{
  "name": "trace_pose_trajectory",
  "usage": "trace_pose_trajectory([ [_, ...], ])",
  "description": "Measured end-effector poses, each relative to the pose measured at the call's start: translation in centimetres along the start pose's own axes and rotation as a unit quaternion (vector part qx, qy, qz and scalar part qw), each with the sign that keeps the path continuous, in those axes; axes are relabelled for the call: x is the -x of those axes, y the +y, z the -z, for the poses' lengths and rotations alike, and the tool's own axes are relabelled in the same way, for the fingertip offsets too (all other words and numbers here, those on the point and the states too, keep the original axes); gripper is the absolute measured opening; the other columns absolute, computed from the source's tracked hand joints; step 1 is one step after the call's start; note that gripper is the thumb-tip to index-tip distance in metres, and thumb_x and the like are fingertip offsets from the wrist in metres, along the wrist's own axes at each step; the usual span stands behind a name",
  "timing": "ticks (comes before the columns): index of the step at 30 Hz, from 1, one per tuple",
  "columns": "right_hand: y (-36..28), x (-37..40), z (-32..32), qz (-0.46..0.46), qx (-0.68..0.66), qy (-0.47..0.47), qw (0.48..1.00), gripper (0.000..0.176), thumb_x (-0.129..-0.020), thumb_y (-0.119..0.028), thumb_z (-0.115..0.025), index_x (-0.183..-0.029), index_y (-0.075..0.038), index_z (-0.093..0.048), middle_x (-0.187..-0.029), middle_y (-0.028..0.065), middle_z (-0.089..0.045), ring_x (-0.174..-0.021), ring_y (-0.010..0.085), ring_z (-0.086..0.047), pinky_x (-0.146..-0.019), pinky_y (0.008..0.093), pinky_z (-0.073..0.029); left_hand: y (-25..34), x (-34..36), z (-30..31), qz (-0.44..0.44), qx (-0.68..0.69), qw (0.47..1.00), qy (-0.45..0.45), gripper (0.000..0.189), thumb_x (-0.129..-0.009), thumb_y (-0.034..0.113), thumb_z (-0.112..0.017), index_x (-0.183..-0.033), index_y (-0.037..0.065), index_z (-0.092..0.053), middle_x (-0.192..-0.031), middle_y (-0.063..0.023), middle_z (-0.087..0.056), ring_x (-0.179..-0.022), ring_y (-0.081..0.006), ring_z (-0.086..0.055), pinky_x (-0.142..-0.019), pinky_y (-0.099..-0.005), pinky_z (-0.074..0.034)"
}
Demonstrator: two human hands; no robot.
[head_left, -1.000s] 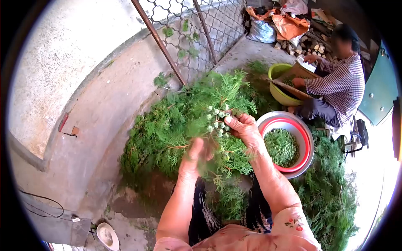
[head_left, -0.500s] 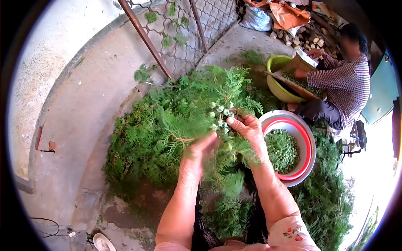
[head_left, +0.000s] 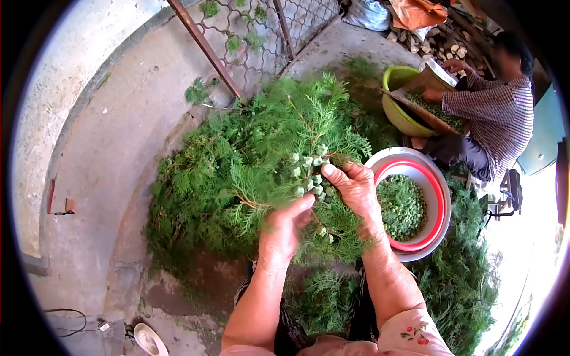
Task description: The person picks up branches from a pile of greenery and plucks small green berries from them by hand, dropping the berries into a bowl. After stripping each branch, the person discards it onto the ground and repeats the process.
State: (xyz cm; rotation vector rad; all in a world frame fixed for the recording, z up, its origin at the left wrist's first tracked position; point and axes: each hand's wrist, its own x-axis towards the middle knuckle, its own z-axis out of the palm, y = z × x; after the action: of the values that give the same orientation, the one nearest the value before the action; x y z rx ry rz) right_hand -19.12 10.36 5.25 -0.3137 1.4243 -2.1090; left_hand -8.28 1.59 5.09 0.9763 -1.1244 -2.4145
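My right hand (head_left: 358,191) pinches a cypress sprig between thumb and fingers, beside a cluster of pale green cones (head_left: 307,172). The sprig's feathery green leaves (head_left: 326,124) spread out beyond the cones and below my hand. My left hand (head_left: 282,230) is at the lower left of the cluster, its thumb tip against the lowest cones. Its fingers are curled, partly hidden and slightly blurred, so what lies between them does not show. Under both hands spreads a large heap of cut cypress branches (head_left: 196,196).
A red-rimmed basin (head_left: 442,204) of green cones sits inside a metal bowl (head_left: 446,237) to the right. Beyond it, a seated person (head_left: 490,107) handles a woven tray (head_left: 430,118) over a yellow-green tub (head_left: 395,113). A metal lattice (head_left: 255,44) and firewood (head_left: 427,44) stand behind.
My left hand has moved slightly right and down against the cone cluster, and is less blurred. The right hand keeps its hold on the sprig. The view has shifted a little.
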Motion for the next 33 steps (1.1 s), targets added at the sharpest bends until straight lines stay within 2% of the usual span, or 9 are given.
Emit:
trace_pose_trajectory([
  [2, 0.1, 0.0, 0.1, -0.003, 0.010, -0.004, 1.000, 0.022, -0.082, -0.016, -0.065, -0.098, -0.002, -0.064, -0.081, 0.0011, -0.065, -0.068, 0.0065, -0.057, -0.062, 0.0210, -0.047, -0.7, -0.4, 0.8, -0.001, -0.015, 1.000, -0.003, 0.028, -0.068, 0.021, -0.073, -0.091, 0.009, -0.062, -0.088, -0.0013, -0.062, -0.079, -0.0099, -0.053, -0.071, -0.0251, -0.038],
  [7, 0.0, 0.3, 0.1, 0.122, 0.154, 0.047, 0.979, 0.019, -0.086, -0.016, -0.059, -0.096, 0.000, -0.062, -0.079, 0.0009, -0.061, -0.069, 0.0065, -0.053, -0.065, 0.0209, -0.044, 0.1, 0.0, 1.0, -0.002, -0.049, 0.998, 0.048, 0.026, -0.069, 0.022, -0.073, -0.088, 0.006, -0.064, -0.084, -0.0024, -0.063, -0.075, -0.0102, -0.053, -0.071, -0.0248, -0.040],
  [9, -0.2, 0.6, 0.1, 0.124, 0.174, -0.001, 0.977, 0.017, -0.085, -0.014, -0.059, -0.096, 0.000, -0.063, -0.079, 0.0004, -0.061, -0.069, 0.0066, -0.053, -0.066, 0.0209, -0.044, 0.3, -0.1, 0.8, -0.025, -0.042, 0.997, 0.059, 0.028, -0.069, 0.020, -0.073, -0.090, 0.006, -0.064, -0.085, -0.0031, -0.063, -0.074, -0.0112, -0.053, -0.071, -0.0251, -0.042],
  [11, -0.2, 0.9, -0.1, 0.163, 0.199, -0.049, 0.965, 0.015, -0.084, -0.010, -0.060, -0.096, -0.001, -0.063, -0.079, -0.0013, -0.060, -0.071, 0.0067, -0.053, -0.066, 0.0207, -0.043, 0.4, -0.4, 0.7, -0.060, 0.010, 0.996, 0.059, 0.017, -0.070, 0.014, -0.071, -0.083, 0.005, -0.064, -0.076, -0.0009, -0.061, -0.062, -0.0085, -0.049, -0.056, -0.0207, -0.035],
  [12, -0.5, 1.2, -0.4, 0.126, 0.201, -0.060, 0.970, 0.019, -0.079, -0.008, -0.064, -0.097, -0.004, -0.063, -0.086, 0.0039, -0.061, -0.082, 0.0114, -0.055, -0.076, 0.0253, -0.044, 0.5, -0.5, 0.5, -0.076, 0.036, 0.995, 0.059, 0.012, -0.071, 0.012, -0.070, -0.079, 0.005, -0.064, -0.071, 0.0002, -0.060, -0.055, -0.0071, -0.047, -0.049, -0.0185, -0.032],
  [19, -0.2, 1.1, -1.8, 0.229, 0.324, -0.071, 0.915, 0.037, -0.062, -0.002, -0.075, -0.095, -0.004, -0.061, -0.086, 0.0058, -0.055, -0.081, 0.0176, -0.058, -0.071, 0.0284, -0.049, 1.4, 0.0, 0.0, -0.073, 0.081, 0.993, 0.048, 0.011, -0.071, 0.009, -0.069, -0.079, 0.003, -0.063, -0.071, -0.0012, -0.059, -0.055, -0.0072, -0.047, -0.047, -0.0191, -0.031],
  [21, -0.1, 1.1, -2.0, 0.215, 0.331, -0.077, 0.915, 0.036, -0.062, -0.003, -0.075, -0.094, -0.004, -0.060, -0.087, 0.0069, -0.055, -0.081, 0.0190, -0.058, -0.071, 0.0293, -0.049, 1.5, 0.2, -0.1, -0.089, 0.069, 0.992, 0.051, 0.011, -0.071, 0.009, -0.068, -0.079, 0.002, -0.063, -0.071, -0.0012, -0.060, -0.055, -0.0070, -0.047, -0.046, -0.0190, -0.031],
  [24, -0.2, 0.9, -2.1, 0.205, 0.360, -0.091, 0.905, 0.033, -0.064, -0.006, -0.075, -0.092, -0.004, -0.058, -0.085, 0.0088, -0.055, -0.079, 0.0220, -0.058, -0.070, 0.0302, -0.049, 1.1, -0.2, 1.7, -0.067, -0.008, 0.997, 0.024, 0.027, -0.072, 0.019, -0.067, -0.093, 0.005, -0.058, -0.083, -0.0030, -0.056, -0.069, -0.0136, -0.051, -0.054, -0.0301, -0.042],
  [33, 0.3, 0.7, -2.6, 0.205, 0.344, -0.098, 0.911, 0.027, -0.066, -0.004, -0.072, -0.091, -0.003, -0.061, -0.080, 0.0094, -0.055, -0.076, 0.0221, -0.057, -0.068, 0.0305, -0.047, 1.9, 0.4, 1.2, -0.054, 0.001, 0.997, 0.052, 0.028, -0.072, 0.021, -0.068, -0.093, 0.004, -0.059, -0.081, -0.0015, -0.054, -0.070, -0.0130, -0.049, -0.056, -0.0299, -0.041],
])
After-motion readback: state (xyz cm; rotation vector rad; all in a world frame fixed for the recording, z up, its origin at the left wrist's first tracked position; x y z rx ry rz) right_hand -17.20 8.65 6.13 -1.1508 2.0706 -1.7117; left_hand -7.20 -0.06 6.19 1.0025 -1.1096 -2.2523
